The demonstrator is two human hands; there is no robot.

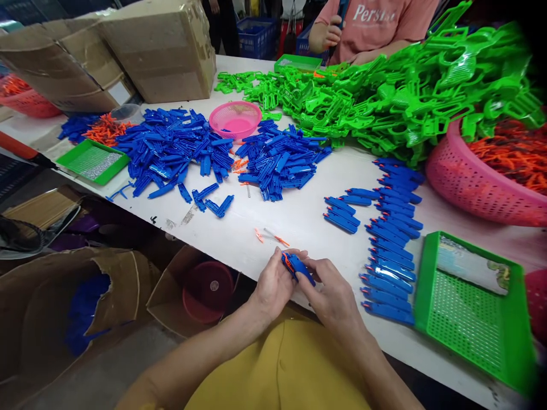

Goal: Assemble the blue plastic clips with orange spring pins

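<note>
Both my hands meet at the near edge of the white table [299, 222]. My left hand [273, 282] and my right hand [329, 287] are closed together on one small blue plastic part [298, 266] with an orange piece at its left end. Just beyond my fingers lie a loose orange piece and a small metal spring [269, 234]. To the right, assembled blue parts [388, 250] lie in neat rows. Two heaps of loose blue parts [179, 148] cover the table's middle.
A green mesh tray [470, 313] sits at my right, a pink basket of orange pieces [474, 182] behind it. Green plastic frames [405, 91] pile up at the far right. A person in a pink shirt [376, 23] sits opposite. Cardboard boxes [158, 51] stand far left; open boxes sit below the table.
</note>
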